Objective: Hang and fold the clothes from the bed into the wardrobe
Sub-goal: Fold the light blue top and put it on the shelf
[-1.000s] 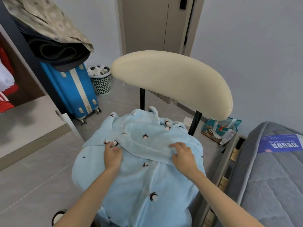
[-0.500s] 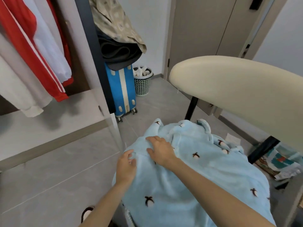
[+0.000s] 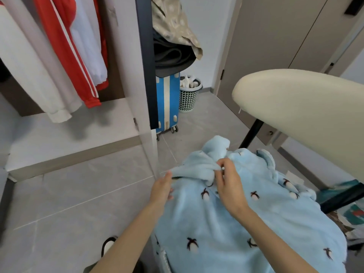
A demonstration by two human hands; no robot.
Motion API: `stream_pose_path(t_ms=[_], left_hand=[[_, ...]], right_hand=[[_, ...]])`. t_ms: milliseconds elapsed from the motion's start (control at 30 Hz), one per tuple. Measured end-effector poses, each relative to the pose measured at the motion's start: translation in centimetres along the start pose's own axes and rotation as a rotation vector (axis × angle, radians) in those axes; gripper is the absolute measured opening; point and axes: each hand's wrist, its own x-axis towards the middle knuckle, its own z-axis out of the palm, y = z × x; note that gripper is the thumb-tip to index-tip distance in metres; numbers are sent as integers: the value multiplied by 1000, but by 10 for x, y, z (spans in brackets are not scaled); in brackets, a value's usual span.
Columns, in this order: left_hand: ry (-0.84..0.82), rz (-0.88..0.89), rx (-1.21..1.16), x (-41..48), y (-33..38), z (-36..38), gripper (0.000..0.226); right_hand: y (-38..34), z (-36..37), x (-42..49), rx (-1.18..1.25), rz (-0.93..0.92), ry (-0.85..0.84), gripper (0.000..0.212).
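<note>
I see the pale-blue penguin-print fleece garment [image 3: 236,223] heaped on the seat of the cream-backed chair [image 3: 305,115]. At the chair's left edge the left hand [image 3: 161,191] grips one end of a raised fold. The right hand [image 3: 228,186] pinches the same fold, fingers curled. The open wardrobe [image 3: 59,134] stands left of the chair.

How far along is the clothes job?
Done: red and white jackets hang in the wardrobe. In hand: right hand pinches a fold of the pale blue fleece garment on the cream chair, left hand holds its edge. Left: finish folding, shelve it.
</note>
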Motion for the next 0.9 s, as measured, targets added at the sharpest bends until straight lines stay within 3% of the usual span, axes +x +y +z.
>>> stream_pose_path(t_ms=[133, 200, 267, 367, 467, 533, 633, 700, 767, 900], left_hand=[[-11, -32, -4, 0, 10, 15, 58], [-14, -63, -132, -2, 17, 23, 61], [-6, -82, -359, -5, 23, 31, 52], [-62, -92, -587, -14, 35, 36, 6], [-186, -54, -628, -29, 48, 33, 26], [-222, 85, -529, -47, 53, 24, 30], [-298, 422, -226, -81, 48, 9, 34], [-388, 518, -60, -100, 32, 7, 39], [-471, 586, 155, -116, 10, 11, 39], [-539, 749, 899, -117, -42, 18, 40]], right_hand=[[12, -14, -34, 11, 15, -61, 13], [22, -19, -47, -10, 42, -123, 15], [30, -24, -54, -52, 63, -193, 15], [34, -27, -54, -125, 81, -260, 17], [31, -30, -46, -169, 121, -327, 20], [25, -34, -41, -100, 171, -246, 24], [7, -52, -29, 26, 177, 47, 24], [-6, -68, -21, 78, 169, 132, 24], [-15, -84, -18, 105, 189, 141, 28], [-11, -102, -32, 164, 381, 56, 18]])
